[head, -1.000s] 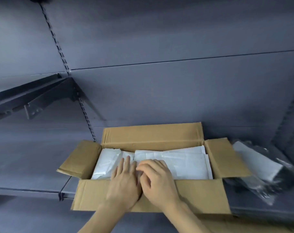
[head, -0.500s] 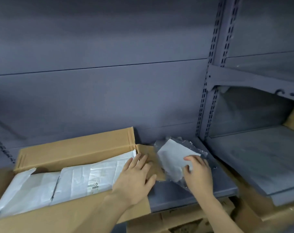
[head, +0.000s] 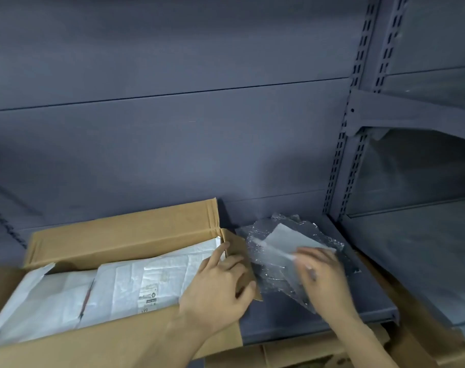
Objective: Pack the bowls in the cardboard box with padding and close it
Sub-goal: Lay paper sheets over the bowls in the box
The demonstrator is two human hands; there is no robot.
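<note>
An open cardboard box [head: 119,235] sits on a grey shelf, its flaps folded outward. White paper padding [head: 135,282] covers its contents; no bowls show. My left hand [head: 218,285] rests flat on the box's right side flap with fingers spread. To the right of the box lies a clear plastic bag with a white sheet inside [head: 284,245]. My right hand [head: 324,277] is on that bag's near edge, its fingers blurred by motion, and seems to pinch the bag.
The grey metal shelf [head: 319,317] carries the box and bag. A slotted upright post [head: 343,166] stands right of the bag, with another shelf bay [head: 425,248] beyond. More cardboard [head: 292,354] lies below the shelf edge.
My right hand left the padding and reached right to the plastic bag. My left hand slid from the padding onto the right flap. The view has turned to the right.
</note>
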